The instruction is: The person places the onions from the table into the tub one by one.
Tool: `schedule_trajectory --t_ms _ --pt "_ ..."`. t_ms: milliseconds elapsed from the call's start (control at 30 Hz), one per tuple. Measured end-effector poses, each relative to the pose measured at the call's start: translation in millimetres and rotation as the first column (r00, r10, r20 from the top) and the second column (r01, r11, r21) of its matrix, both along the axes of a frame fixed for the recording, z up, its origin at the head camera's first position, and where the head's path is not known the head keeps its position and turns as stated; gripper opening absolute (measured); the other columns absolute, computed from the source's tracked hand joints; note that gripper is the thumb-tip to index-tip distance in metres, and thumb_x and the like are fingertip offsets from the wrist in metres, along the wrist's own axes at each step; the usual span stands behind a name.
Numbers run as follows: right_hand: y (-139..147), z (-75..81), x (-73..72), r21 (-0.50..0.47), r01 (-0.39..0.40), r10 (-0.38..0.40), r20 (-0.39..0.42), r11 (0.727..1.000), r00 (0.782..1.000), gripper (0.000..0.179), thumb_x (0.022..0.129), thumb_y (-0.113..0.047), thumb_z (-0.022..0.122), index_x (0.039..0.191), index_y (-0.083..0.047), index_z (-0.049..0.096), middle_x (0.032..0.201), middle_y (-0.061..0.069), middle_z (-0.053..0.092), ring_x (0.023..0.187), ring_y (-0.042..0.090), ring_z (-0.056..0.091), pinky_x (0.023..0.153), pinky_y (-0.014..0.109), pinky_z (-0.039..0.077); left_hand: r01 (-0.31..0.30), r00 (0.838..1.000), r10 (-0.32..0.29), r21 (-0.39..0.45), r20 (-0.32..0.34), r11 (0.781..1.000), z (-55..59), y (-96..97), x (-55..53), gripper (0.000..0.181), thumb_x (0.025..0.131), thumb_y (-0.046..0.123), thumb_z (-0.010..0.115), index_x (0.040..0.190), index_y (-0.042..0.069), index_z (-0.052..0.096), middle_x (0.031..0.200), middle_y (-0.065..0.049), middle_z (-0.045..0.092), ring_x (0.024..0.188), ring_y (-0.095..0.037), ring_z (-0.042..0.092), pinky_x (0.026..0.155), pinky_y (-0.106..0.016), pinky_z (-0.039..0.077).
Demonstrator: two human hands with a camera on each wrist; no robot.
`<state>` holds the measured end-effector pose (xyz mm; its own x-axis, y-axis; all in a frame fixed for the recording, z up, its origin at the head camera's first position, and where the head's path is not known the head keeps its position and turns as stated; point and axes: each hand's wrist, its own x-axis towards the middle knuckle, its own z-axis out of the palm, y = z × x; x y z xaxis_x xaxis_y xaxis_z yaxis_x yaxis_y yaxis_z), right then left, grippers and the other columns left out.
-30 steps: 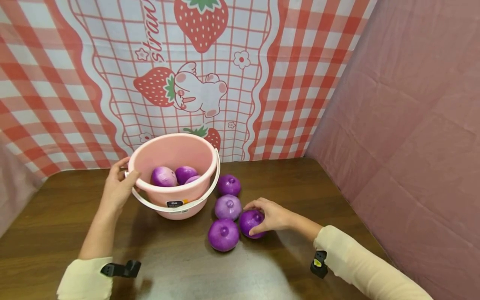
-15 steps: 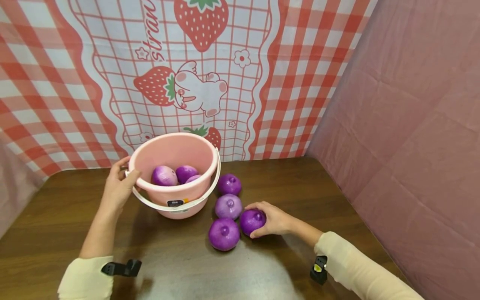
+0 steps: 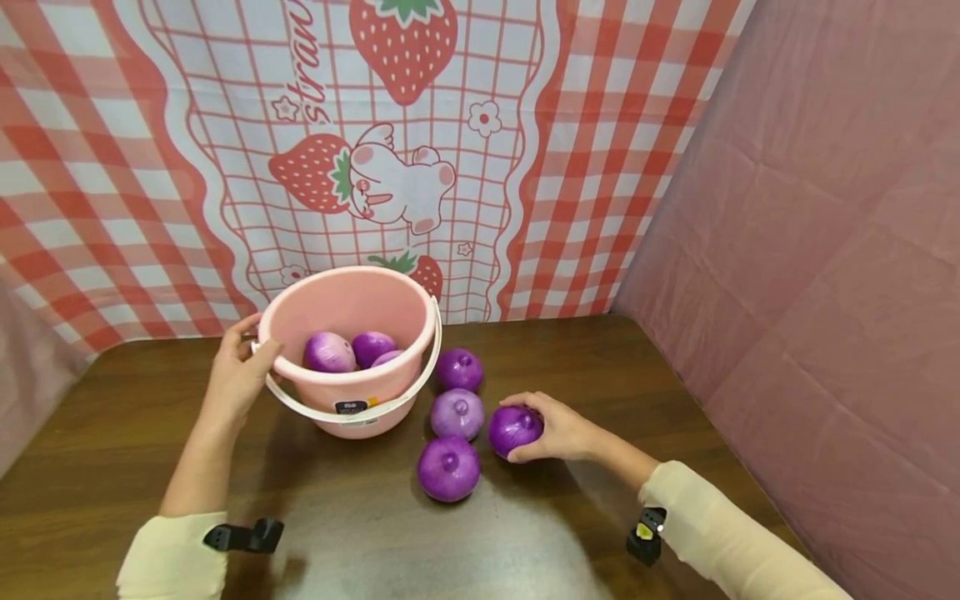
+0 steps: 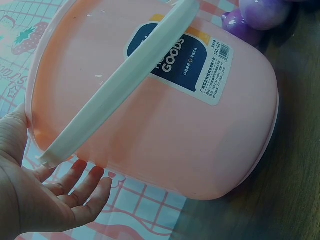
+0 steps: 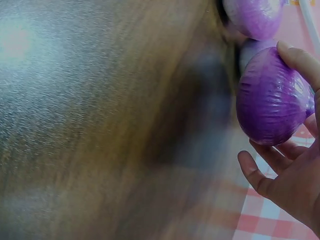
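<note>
My left hand (image 3: 238, 375) grips the left rim of a pink bucket (image 3: 360, 393), thumb over the edge and fingers outside. The bucket leans slightly toward me, and its white handle (image 3: 397, 406) hangs down across the front. Inside lie several purple onions (image 3: 330, 352). My right hand (image 3: 558, 429) holds a dark purple onion (image 3: 514, 431) between thumb and fingers, just right of the others. In the right wrist view this onion (image 5: 272, 100) shows above the table, its side facing the camera. A column of three onions (image 3: 457, 414) stands between bucket and right hand.
The brown wooden table (image 3: 360, 525) carries everything. A red checked strawberry cloth (image 3: 585, 167) hangs along the back edge, and a pink cloth wall (image 3: 825, 250) borders the right side. Black wrist mounts (image 3: 243, 537) sit on both sleeves.
My right hand has closed on the dark onion and drawn it a little right and up, away from the column. The left hand and bucket stay put.
</note>
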<state>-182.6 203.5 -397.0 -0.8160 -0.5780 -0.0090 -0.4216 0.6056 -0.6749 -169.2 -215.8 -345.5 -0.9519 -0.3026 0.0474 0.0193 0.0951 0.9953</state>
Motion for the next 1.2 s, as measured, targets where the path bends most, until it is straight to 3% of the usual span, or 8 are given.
schedule_trajectory --t_ms 367,633,1200 --pt "-2 11.7 -4.9 -0.009 0.001 -0.001 -0.049 1.0 0.999 0.073 0.067 -0.034 0.082 0.129 -0.011 0.051 0.118 0.013 0.054 0.107 0.027 0.056 0.084 0.036 0.054 -0.005 1.0 0.005 0.007 0.008 1.0 -0.8 -1.4 0.7 0.062 0.091 0.008 0.051 0.147 0.006 0.023 0.087 0.013 0.048 0.064 0.004 0.051 0.055 -0.013 0.05" --pt "-5 17.4 -8.3 -0.01 -0.008 0.008 -0.055 1.0 0.998 0.073 0.067 -0.033 0.083 0.128 -0.011 0.051 0.118 0.013 0.054 0.106 0.027 0.057 0.084 0.034 0.054 -0.003 1.0 0.003 0.011 0.009 1.0 0.6 0.2 0.2 0.061 0.091 0.007 0.05 0.146 0.005 0.023 0.101 0.001 0.044 0.064 0.005 0.051 0.054 -0.012 0.049" --pt "-22 39.3 -18.1 -0.012 -0.021 0.02 -0.088 1.0 0.996 0.073 0.066 -0.032 0.084 0.129 -0.012 0.052 0.118 0.01 0.055 0.107 0.024 0.056 0.085 0.032 0.054 -0.007 1.0 0.007 0.024 -0.014 1.0 0.5 0.3 1.0 0.06 0.091 0.006 0.051 0.145 0.004 0.025 0.086 0.015 0.048 0.064 0.004 0.051 0.053 -0.013 0.049"
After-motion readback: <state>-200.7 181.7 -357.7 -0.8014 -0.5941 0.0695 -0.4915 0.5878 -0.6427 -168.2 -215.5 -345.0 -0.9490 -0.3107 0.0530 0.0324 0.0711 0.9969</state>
